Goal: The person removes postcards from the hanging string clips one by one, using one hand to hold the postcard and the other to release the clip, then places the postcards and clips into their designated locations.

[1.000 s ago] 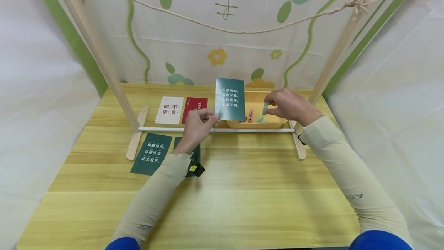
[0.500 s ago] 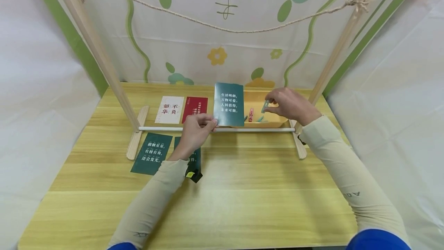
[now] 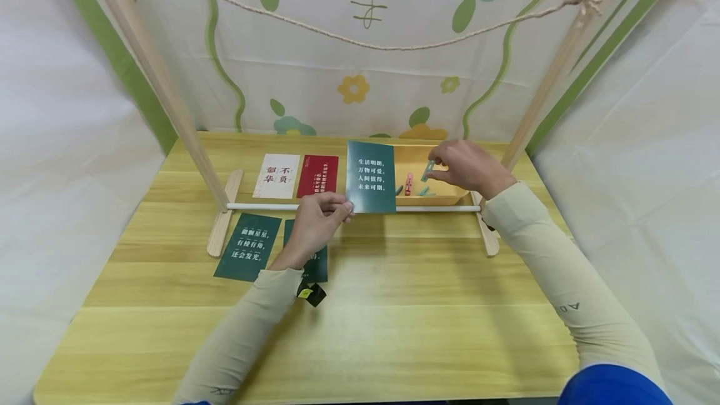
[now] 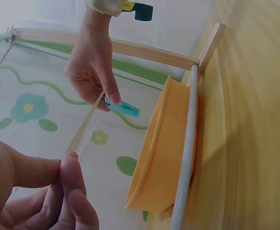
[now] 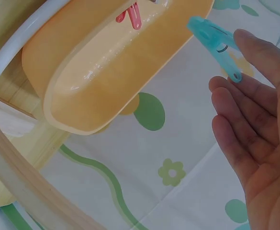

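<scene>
My left hand (image 3: 318, 224) pinches a dark green card (image 3: 371, 177) with white lettering by its lower left corner, holding it up in front of the bin. The left wrist view shows that card edge-on between thumb and fingers. Over the yellow bin (image 3: 432, 201), my right hand (image 3: 469, 164) pinches a teal clothespin (image 5: 216, 45) by its handle ends between thumb and fingertips. Inside the bin lie a pink clothespin (image 3: 409, 184) and several teal ones, partly hidden behind the green card.
A rope (image 3: 315, 32) hangs between two wooden posts, joined low down by a white rod (image 3: 261, 207). A white card (image 3: 277, 175) and red card (image 3: 318, 175) lie behind the rod; two green cards, one (image 3: 249, 247) at left, lie before it on the wooden table (image 3: 394, 330).
My left hand has lowered the green card in the head view, down to overlap the white rod. My right hand keeps its clothespin almost in place, shifting slightly.
</scene>
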Available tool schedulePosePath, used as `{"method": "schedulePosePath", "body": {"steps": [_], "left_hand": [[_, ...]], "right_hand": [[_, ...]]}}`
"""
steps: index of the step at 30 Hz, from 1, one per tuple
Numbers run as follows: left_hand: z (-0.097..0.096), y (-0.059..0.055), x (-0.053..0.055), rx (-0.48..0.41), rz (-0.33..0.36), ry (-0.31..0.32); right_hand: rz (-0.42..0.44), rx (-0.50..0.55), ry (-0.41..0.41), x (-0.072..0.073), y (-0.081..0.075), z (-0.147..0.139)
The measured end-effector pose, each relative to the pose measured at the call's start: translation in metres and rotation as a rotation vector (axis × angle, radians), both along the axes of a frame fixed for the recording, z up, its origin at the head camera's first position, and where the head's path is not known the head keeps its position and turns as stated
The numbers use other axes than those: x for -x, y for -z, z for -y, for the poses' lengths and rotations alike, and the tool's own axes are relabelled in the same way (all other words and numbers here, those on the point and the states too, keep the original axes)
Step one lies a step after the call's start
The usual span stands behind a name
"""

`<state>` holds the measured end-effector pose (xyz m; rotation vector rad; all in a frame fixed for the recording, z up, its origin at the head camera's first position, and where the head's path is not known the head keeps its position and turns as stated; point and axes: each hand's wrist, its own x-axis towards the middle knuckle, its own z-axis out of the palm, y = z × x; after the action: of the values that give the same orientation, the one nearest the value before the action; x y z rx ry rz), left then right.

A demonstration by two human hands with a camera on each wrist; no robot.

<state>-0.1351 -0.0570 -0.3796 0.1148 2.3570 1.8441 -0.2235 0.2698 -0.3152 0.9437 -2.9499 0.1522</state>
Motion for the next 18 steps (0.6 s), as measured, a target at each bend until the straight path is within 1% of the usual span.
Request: {"method": "schedulePosePath", "body": {"steps": [2,4,10,18], "left_hand": [[0.001,0.003,-0.002,-0.014,0.027,0.003],[0.001,0.005,-0.004,-0.020,0.039,0.006],[0.002,0.008,-0.009,-0.024,0.038,0.004],[0.004,0.013,-0.015,-0.019,0.114,-0.006]], "right_hand": [[0.003,-0.005,-0.003,0.001,0.001,0.002],[0.003,-0.005,-0.006,0.002,0.002,0.003],[0.002,0.003,-0.014,0.002,0.005,0.004],[0.000,0.013,-0.014,0.003,0.006,0.005]]}}
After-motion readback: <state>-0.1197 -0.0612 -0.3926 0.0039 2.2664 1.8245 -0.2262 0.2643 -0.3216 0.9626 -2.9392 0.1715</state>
